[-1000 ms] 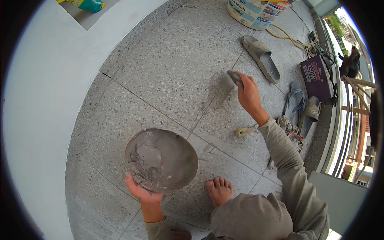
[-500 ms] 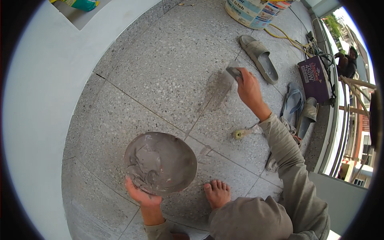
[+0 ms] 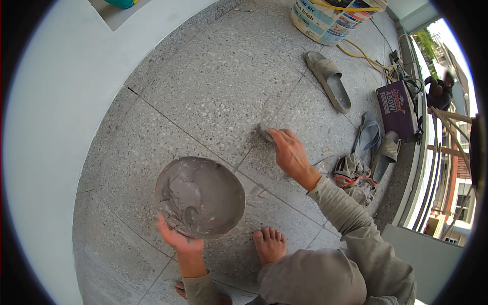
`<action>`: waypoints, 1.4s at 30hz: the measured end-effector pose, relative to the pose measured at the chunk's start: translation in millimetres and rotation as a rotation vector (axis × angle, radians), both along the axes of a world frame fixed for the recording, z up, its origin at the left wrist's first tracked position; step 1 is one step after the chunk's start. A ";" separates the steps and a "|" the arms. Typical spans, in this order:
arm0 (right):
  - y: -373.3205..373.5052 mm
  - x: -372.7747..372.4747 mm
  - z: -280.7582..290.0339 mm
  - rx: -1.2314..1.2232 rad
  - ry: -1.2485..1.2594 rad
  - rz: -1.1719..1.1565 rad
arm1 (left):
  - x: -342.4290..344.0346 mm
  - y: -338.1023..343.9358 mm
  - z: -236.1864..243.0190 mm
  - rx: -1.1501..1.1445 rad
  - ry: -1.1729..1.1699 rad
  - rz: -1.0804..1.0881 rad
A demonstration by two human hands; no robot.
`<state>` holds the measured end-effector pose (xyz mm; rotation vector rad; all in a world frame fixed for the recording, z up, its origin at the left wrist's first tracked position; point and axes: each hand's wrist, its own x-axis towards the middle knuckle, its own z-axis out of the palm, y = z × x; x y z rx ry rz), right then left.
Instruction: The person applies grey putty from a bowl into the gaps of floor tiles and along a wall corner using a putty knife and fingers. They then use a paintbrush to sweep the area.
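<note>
My left hand (image 3: 175, 238) grips the near rim of a round grey bowl (image 3: 201, 195) smeared with wet grey paste, which rests on the speckled tile floor (image 3: 203, 91). My right hand (image 3: 290, 152) reaches forward and presses a small grey spreading tool (image 3: 265, 133) onto the tile joint, where a grey smear runs along the seam. The tool is mostly hidden under my fingers. My bare foot (image 3: 269, 244) is planted on the tile just right of the bowl.
A grey sandal (image 3: 329, 81) lies ahead, a printed bucket (image 3: 330, 18) with yellow hose behind it. A purple box (image 3: 396, 109), more sandals (image 3: 378, 140) and a crumpled cloth (image 3: 353, 175) sit at the right by the railing. A white wall (image 3: 46, 127) curves along the left.
My right hand has drawn the tool back toward me along the joint. The view has shifted, so the bowl and my left hand now appear more central.
</note>
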<state>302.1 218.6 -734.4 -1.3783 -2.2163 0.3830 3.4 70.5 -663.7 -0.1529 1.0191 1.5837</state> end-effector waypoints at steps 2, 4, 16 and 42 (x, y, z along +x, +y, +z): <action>-43.2 -23.2 2.4 -0.070 0.028 0.043 | -2.6 -1.5 4.8 0.007 0.009 0.039; -54.9 -33.4 11.4 -0.144 0.055 0.091 | -10.4 -4.6 7.4 0.010 0.020 0.084; -82.9 -70.8 -4.4 0.011 -0.230 -0.044 | -42.1 -19.1 10.7 0.026 0.094 0.231; -4.4 -1.1 -1.6 0.037 -0.078 0.515 | -49.4 -29.5 25.9 0.003 0.097 0.300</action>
